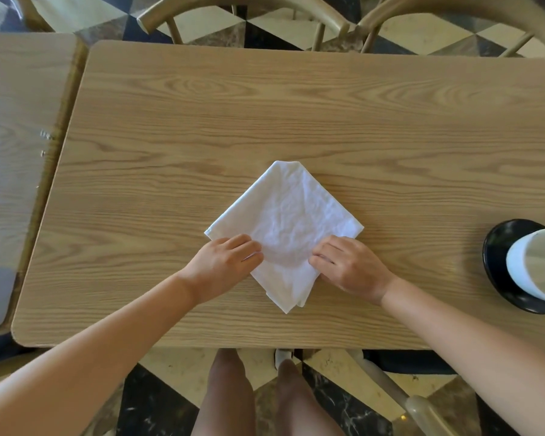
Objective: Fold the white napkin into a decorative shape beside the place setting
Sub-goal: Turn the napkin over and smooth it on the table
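Observation:
A white napkin (288, 215), folded into a smaller square, lies as a diamond in the middle of the wooden table (296, 121), one corner pointing toward me. My left hand (224, 265) rests on its lower left edge, fingers curled and pressing the cloth flat. My right hand (346, 265) presses the lower right edge with fingertips bent onto the fabric. Layered edges show at the near corner. Whether either hand pinches a layer cannot be told.
A white cup (538, 265) sits on a black saucer (497, 278) at the table's right edge. A second table (16, 121) adjoins on the left. Two wooden chairs (243, 11) stand at the far side. The near table edge runs just above my legs.

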`<state>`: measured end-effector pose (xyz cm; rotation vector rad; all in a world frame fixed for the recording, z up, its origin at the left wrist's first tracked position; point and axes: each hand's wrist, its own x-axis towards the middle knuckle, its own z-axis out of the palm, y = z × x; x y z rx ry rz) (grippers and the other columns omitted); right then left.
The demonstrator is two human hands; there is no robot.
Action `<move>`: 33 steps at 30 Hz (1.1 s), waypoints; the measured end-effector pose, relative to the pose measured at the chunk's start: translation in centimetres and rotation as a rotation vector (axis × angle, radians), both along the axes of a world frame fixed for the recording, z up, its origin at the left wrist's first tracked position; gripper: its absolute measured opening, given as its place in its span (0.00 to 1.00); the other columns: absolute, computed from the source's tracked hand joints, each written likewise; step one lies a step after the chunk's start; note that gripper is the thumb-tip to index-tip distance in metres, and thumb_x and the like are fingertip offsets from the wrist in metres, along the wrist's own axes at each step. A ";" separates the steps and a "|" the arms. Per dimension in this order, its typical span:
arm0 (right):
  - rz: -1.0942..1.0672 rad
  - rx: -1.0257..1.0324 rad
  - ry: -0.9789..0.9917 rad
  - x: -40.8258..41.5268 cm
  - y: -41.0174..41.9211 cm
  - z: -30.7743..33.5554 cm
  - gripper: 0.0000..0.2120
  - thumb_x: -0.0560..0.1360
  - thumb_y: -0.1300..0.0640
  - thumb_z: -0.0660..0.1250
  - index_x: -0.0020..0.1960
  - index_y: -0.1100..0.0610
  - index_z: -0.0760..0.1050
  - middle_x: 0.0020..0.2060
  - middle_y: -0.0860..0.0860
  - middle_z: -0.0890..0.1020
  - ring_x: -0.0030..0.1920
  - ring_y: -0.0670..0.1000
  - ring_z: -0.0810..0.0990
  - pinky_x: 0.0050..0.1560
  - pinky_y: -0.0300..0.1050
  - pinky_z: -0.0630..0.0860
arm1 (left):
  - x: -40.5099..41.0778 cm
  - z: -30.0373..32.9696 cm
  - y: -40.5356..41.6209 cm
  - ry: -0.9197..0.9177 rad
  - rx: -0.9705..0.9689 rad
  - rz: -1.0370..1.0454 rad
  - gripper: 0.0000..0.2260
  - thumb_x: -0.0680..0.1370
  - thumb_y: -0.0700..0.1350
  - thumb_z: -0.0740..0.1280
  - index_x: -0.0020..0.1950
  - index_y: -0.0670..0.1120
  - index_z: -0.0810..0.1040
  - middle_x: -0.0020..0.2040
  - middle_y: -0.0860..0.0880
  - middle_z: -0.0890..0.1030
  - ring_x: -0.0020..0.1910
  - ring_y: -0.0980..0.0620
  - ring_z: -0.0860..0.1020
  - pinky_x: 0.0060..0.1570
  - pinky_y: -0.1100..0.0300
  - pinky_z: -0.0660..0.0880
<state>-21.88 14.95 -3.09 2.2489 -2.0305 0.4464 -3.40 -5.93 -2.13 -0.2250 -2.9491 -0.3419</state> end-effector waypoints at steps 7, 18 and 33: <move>-0.034 0.009 -0.055 0.3 0.2 0.5 0.04 0.72 0.66 0.68 0.45 0.59 0.79 0.40 0.52 0.81 0.41 0.52 0.78 0.36 0.43 0.76 | 0.6 -0.6 1.5 0.036 0.165 0.189 0.09 0.70 0.37 0.60 0.42 0.43 0.80 0.45 0.49 0.81 0.45 0.50 0.74 0.34 0.59 0.74; -0.311 -0.039 -0.446 3.2 2.5 1.0 0.06 0.72 0.64 0.67 0.49 0.61 0.79 0.41 0.52 0.83 0.43 0.49 0.80 0.43 0.43 0.78 | 2.2 0.6 1.8 -0.088 0.425 0.243 0.06 0.74 0.44 0.64 0.45 0.45 0.80 0.43 0.53 0.81 0.44 0.55 0.77 0.35 0.58 0.76; -1.017 -0.068 -0.395 0.8 -4.4 1.4 0.04 0.71 0.54 0.68 0.39 0.54 0.77 0.29 0.47 0.79 0.32 0.52 0.76 0.43 0.44 0.54 | -5.5 0.8 1.5 0.029 0.322 0.693 0.07 0.74 0.41 0.66 0.51 0.41 0.79 0.39 0.47 0.81 0.36 0.44 0.77 0.32 0.59 0.69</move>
